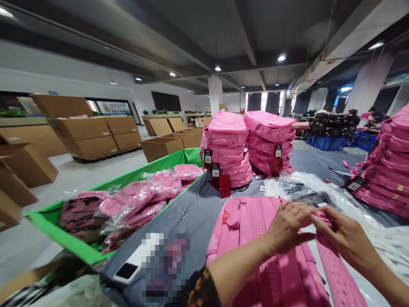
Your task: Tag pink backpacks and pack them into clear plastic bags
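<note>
A pink backpack lies in front of me with its back panel and perforated straps facing up. My right hand is closed around the upper part of one shoulder strap, which is lifted off the bag at the right. Above the bag, my left hand reaches across so its bent fingers meet the right hand's fingertips at the strap's top. The fingertips overlap there, hiding what the left hand pinches. Clear plastic bags lie to the right, beyond and under the strap.
Stacks of pink backpacks with tags stand at the back, another stack at the right. A green-rimmed bin of plastic-wrapped pink bags is at the left. A white phone-like device rests on the grey-covered table. Cardboard boxes stand beyond.
</note>
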A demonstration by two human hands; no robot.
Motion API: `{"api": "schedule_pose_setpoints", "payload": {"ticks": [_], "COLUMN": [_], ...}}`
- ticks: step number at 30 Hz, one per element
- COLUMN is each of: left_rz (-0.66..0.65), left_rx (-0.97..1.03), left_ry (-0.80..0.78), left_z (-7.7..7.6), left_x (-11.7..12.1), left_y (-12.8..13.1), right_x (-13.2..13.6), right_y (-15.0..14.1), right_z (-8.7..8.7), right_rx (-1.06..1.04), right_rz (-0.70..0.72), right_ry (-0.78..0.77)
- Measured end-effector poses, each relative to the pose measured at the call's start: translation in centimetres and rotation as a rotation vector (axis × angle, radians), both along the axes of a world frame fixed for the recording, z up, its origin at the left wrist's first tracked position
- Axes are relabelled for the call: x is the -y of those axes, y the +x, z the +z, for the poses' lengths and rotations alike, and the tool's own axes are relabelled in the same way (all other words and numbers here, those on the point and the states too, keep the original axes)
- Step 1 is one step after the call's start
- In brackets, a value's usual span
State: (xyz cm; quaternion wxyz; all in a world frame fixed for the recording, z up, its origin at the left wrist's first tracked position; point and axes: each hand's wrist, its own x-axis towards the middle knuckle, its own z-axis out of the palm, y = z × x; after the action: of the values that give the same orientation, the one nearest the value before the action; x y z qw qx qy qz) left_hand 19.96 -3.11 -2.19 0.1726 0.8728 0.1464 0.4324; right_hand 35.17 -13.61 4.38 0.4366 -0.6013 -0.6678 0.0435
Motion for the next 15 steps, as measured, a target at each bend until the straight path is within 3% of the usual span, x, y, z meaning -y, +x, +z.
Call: {"api": "schedule_pose_setpoints", "payload": {"ticks": [1, 3, 6, 8, 11, 13, 15], "left_rz": [-0.049, -0.013, 0.124, 0.093, -0.002, 0.023, 0.061], "left_rx": [-0.066, -0.121, -0.063, -0.008, 0.049, 0.04, 0.01], "left_ry": [-0.082, -0.282, -0.454, -0.663, -1.056, -1.202, -1.264], "left_z": [0.7, 1.4, 0.5, -1.3, -4.8, -6.8, -7.6], "left_x": [-0.1, -0.5, 0.8, 3.4, 8.6, 11.4, 13.1], "left_y": [-0.1, -0.5, -2.0, -3.3, -5.0, -6.4, -8.3], "right_x": [-0.4, -1.4, -3.6, -5.7, -9.6, -12.0, -14.1], "right_y": [-0.2, -0.1, 1.1, 1.7, 0.9, -0.6, -1.9], "right_z": [0.9, 2.6, 3.4, 2.2, -1.4, -3.9, -5.9], "right_rx": [-0.005, -0.073, -0.145, 0.023, 0.331, 0.419, 0.466], "right_rz": [0.039, 0.144, 0.304, 0.315, 0.239, 0.221, 0.232], "right_ry": [-0.017, -0.086, -0.216, -0.23, -0.215, -0.225, -0.233]}}
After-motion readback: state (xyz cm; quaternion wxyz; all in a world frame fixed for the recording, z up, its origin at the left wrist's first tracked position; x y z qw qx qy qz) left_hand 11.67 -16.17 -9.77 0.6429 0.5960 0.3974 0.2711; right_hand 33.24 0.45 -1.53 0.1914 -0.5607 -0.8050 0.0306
